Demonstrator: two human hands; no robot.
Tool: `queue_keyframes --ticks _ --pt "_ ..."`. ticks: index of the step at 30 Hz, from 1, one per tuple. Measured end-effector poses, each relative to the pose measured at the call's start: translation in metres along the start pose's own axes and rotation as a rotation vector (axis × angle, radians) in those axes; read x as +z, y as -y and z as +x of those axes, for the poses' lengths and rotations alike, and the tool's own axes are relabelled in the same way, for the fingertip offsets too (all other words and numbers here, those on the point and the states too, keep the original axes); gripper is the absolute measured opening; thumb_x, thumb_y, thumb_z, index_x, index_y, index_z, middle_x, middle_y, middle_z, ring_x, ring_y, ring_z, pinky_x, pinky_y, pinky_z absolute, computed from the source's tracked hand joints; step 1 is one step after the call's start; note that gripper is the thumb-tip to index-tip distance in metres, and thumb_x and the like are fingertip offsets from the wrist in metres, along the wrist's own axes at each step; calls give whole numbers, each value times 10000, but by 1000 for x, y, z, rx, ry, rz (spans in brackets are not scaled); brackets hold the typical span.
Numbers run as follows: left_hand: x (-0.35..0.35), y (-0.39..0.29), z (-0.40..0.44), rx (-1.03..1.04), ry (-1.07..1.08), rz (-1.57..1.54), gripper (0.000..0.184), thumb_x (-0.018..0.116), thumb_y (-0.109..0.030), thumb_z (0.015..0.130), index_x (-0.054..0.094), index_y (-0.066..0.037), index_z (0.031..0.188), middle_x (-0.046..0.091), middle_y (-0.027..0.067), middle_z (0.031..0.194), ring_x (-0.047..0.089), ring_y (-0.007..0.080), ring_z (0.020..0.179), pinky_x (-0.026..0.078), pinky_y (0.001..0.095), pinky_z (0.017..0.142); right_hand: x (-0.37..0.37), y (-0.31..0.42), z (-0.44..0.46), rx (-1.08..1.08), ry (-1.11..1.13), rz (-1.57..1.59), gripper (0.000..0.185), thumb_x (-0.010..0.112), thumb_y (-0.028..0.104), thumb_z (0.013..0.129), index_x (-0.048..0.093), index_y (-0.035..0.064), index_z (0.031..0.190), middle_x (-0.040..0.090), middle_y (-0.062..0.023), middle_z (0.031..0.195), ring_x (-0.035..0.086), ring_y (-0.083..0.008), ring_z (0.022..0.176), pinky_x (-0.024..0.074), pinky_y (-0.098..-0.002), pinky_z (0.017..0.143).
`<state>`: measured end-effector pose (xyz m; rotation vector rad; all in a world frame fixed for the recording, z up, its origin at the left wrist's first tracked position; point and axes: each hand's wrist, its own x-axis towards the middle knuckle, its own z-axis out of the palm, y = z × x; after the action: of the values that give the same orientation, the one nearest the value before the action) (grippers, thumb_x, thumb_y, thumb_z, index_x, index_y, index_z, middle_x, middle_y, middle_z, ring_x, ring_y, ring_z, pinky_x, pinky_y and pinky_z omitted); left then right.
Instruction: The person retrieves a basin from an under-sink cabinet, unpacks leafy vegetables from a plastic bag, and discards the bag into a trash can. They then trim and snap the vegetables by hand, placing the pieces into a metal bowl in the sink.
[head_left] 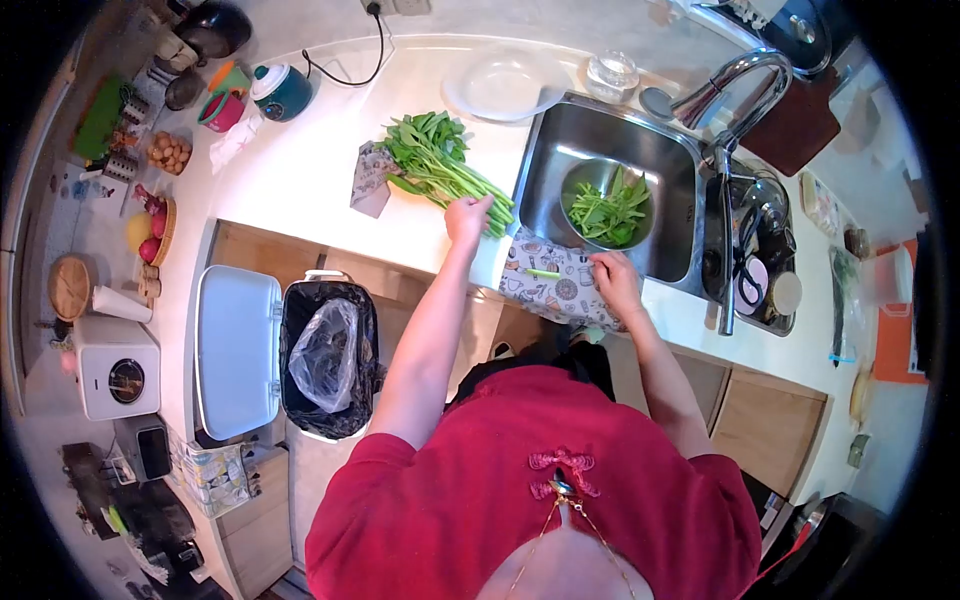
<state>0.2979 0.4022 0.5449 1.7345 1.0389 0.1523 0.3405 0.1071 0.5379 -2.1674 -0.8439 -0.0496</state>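
A bunch of long-stemmed leafy greens [432, 160] lies on the counter left of the sink. My left hand [468, 220] is at the stem ends, fingers closed round part of the stems. At the sink's front edge is my right hand [614, 278], its fingers curled together beside a patterned cloth [535, 291]; what they hold, if anything, is too small to make out. One short piece of green stem [543, 273] rests on that cloth. In the sink [543, 190] sits a metal bowl [572, 185] of picked green pieces [609, 210].
Under the greens is a patterned sheet [372, 178]. Behind them stands a clear plastic basin [503, 82]. A tall faucet [715, 150] arches beside the sink, with scissors [745, 255] in the right-hand rack. An open, bag-lined bin [330, 355] is at my left.
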Motion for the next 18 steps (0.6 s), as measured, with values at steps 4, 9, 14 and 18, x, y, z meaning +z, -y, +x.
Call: queue_keyframes --ticks 4,9,14,18 --pt "-4 9 -27 138 -3 -288 275 664 -237 766 562 -27 620 579 55 608 561 103 559 435 244 513 -1 1 -2 1 1 -39 117 539 84 775 628 57 845 615 -113 829 570 -308 796 443 -383 730" --pt "-4 13 -36 62 98 -766 129 602 -173 840 564 -52 815 608 38 738 555 90 593 434 192 521 -3 3 -1 -6 12 -45 116 540 81 769 626 56 842 609 -115 827 564 -307 798 437 -388 730" --pt "-31 -33 -55 135 106 -943 107 538 -139 880 567 -39 907 614 51 769 583 106 642 455 194 553 1 -6 -1 -58 7 -52 110 524 98 777 609 61 838 596 -112 819 560 -303 804 432 -392 721" --pt "-43 -73 -66 301 125 -882 253 487 -110 899 516 1 1124 610 57 850 603 124 723 464 197 613 1 -10 1 -71 30 -60 102 528 101 776 594 59 841 595 -111 835 556 -302 818 428 -400 715"
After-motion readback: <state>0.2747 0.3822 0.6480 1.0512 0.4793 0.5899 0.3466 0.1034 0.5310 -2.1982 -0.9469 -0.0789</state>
